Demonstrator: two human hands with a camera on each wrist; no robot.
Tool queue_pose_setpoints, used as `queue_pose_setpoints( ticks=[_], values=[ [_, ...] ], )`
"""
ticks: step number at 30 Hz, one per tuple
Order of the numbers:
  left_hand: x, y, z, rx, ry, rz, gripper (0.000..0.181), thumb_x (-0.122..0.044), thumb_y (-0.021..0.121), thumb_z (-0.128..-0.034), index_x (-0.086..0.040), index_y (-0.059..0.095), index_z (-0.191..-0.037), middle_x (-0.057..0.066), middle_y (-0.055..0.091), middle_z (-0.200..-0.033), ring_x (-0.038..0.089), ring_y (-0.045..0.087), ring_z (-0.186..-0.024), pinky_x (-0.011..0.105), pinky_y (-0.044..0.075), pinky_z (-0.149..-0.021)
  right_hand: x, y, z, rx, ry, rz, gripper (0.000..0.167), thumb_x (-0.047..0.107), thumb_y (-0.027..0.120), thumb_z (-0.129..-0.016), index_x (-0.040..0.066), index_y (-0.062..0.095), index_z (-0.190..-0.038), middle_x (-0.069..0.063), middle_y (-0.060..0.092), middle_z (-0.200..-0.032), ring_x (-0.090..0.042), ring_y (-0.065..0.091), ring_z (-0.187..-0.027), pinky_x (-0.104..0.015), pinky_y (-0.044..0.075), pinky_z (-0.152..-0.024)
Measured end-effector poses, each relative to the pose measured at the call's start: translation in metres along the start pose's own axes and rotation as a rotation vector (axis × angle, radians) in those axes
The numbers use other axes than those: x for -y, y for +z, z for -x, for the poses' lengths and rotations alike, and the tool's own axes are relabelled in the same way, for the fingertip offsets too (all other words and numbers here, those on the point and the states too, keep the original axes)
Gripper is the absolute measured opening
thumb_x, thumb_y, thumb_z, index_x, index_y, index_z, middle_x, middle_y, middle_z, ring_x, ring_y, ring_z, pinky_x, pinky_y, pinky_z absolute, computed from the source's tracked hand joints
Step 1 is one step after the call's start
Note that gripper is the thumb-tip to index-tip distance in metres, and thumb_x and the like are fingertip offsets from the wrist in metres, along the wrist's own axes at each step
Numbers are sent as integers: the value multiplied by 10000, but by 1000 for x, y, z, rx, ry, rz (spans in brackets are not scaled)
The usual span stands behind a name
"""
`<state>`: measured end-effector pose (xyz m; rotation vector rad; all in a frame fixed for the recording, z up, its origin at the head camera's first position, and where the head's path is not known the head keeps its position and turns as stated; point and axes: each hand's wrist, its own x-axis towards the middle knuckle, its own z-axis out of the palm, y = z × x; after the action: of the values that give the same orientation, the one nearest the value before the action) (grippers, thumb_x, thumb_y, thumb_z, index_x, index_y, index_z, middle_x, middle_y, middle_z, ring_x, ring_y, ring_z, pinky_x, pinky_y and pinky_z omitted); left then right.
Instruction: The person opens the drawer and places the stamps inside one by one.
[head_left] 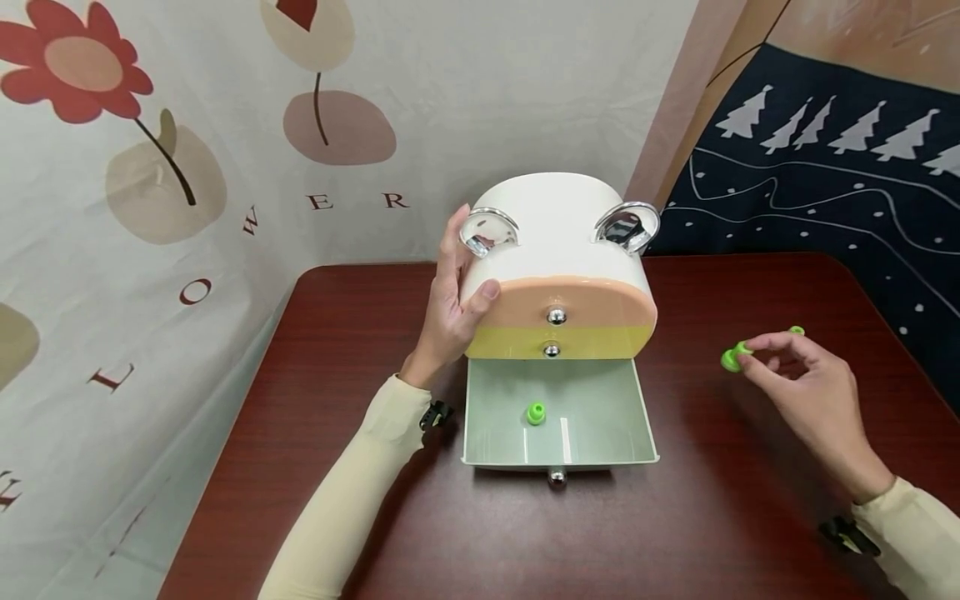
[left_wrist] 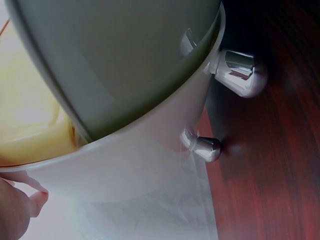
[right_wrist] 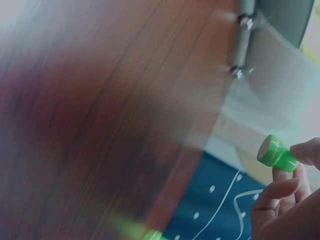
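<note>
A small white drawer cabinet (head_left: 555, 196) with silver ears stands on the table. My left hand (head_left: 448, 308) grips its left side, thumb on the front edge and fingers along the side. The pale green bottom drawer (head_left: 607, 429) is pulled out; the orange and yellow drawers above are closed. One green knob-shaped piece (head_left: 536, 413) stands inside the open drawer. Right of the cabinet, my right hand (head_left: 813, 392) pinches another green knob-shaped piece (right_wrist: 277, 154) between thumb and fingers, its wide pinkish end facing outward in the right wrist view. A third green piece (head_left: 797, 331) shows just behind this hand, partly hidden.
The dark red wooden table (head_left: 712, 517) extends around the cabinet. Behind it hangs a pale cloth (head_left: 465, 100) printed with flowers and letters, and a dark blue cloth (head_left: 810, 192) with white trees at the right. Silver round knobs (head_left: 557, 477) stick out from the drawer fronts.
</note>
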<state>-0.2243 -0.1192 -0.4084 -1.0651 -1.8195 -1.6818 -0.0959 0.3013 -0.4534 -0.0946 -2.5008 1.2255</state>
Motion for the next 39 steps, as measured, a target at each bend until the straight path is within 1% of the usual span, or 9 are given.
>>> queue_pose_setpoints(
  ticks=[4, 9, 12, 18, 21, 27, 32, 35, 39],
  values=[
    [-1, 0, 0, -1, 0, 6, 911, -450, 616, -1072, 18, 133, -1686, 383, 532, -1439, 298, 562, -1307, 438, 426, -1108, 14, 11, 7, 15, -29, -91, 218, 39, 834, -950, 11, 770, -1157, 39, 669, -852, -69, 553, -738, -181, 421, -589],
    [0, 1, 0, -8, 1, -2, 892, -431, 614, -1068, 22, 149, -1680, 402, 520, -1431, 299, 561, -1314, 427, 426, -1112, 35, 23, 15, 39, -95, -188, 202, -28, 831, -934, 12, 776, -1124, 14, 742, -983, -99, 606, -768, -166, 460, -619],
    [1, 3, 0, -11, 3, 0, 893, -440, 612, -1069, 22, 153, -1679, 412, 510, -1434, 303, 561, -1312, 425, 429, -1110, 49, 28, 19, 86, -118, -250, 193, -53, 823, -932, 4, 771, -1108, -30, 761, -1056, -126, 623, -773, -182, 470, -616],
    [2, 4, 0, -7, -5, 16, 887, -414, 621, -1064, 15, 151, -1682, 365, 525, -1454, 339, 558, -1307, 426, 431, -1108, 76, 42, 28, 200, -125, -310, 179, -39, 833, -931, 62, 792, -1073, -39, 777, -984, -141, 629, -691, -210, 484, -587],
    [0, 2, 0, -17, -3, 8, 885, -416, 623, -1065, 17, 157, -1681, 308, 548, -1460, 360, 555, -1306, 430, 427, -1111, 84, 56, 29, 221, -182, -313, 217, -47, 854, -905, 102, 803, -1054, -19, 782, -975, -136, 635, -713, -200, 496, -612],
    [-1, 1, 1, -2, -13, 18, 910, -453, 624, -1072, 6, 137, -1689, 276, 568, -1462, 332, 566, -1305, 440, 438, -1100, 90, 83, 30, 239, -361, -248, 296, -31, 883, -875, 209, 789, -1021, 76, 749, -912, -102, 648, -747, -204, 507, -635],
    [0, 2, 1, 0, -9, 18, 920, -462, 628, -1072, 10, 135, -1688, 276, 571, -1460, 310, 573, -1304, 444, 442, -1097, 87, 102, 26, 316, -488, -178, 320, -25, 884, -856, 241, 778, -998, 133, 760, -970, -88, 666, -782, -248, 532, -682],
    [-1, 2, 0, -8, -6, 21, 897, -424, 626, -1067, 10, 145, -1688, 270, 571, -1454, 302, 572, -1301, 440, 440, -1095, 87, 111, 22, 390, -513, -158, 302, -29, 874, -868, 231, 779, -987, 145, 764, -968, -72, 673, -778, -286, 567, -692],
    [-1, 2, 1, -13, -8, 25, 879, -383, 627, -1061, 13, 151, -1685, 288, 570, -1444, 295, 574, -1294, 429, 440, -1092, 91, 119, 18, 470, -507, -105, 270, -25, 868, -887, 214, 781, -978, 166, 755, -945, -25, 670, -765, -295, 580, -677]
  ],
)
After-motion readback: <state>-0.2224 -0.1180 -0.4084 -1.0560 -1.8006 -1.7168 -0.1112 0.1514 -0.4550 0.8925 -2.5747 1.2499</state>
